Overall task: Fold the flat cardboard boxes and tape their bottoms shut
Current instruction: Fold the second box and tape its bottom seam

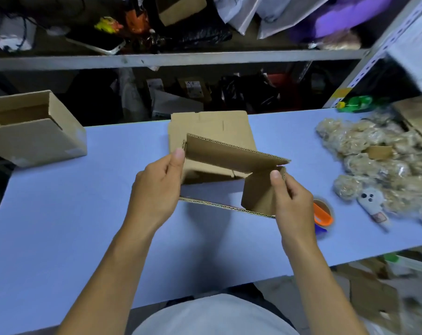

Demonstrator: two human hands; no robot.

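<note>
- Cardboard first, at our far left: a folded box [33,128] sits on the blue table [72,226], its open top facing up and its long side running from near left to far right.
- Our left hand [156,189] grips the left end of the box we are folding [219,153]; the thumb lies on the near face of that end and the fingers curl behind it, out of sight.
- That box is held just above the middle of the table. It is opened into a tube, with its long axis running left to right and its open end turned towards us, so we look through it to the table surface.
- Its far long flap stands up and tilts, higher at the left end and lower at the right.
- Our right hand [292,199] pinches the short right-end flap, thumb on its inner face and fingers curled behind it; the flap leans inward.
- Just beside the right hand, partly hidden behind it, an orange tape dispenser [322,213] rests on the table.
- Farther right lies a heap of clear-wrapped beige bundles [365,141].
</note>
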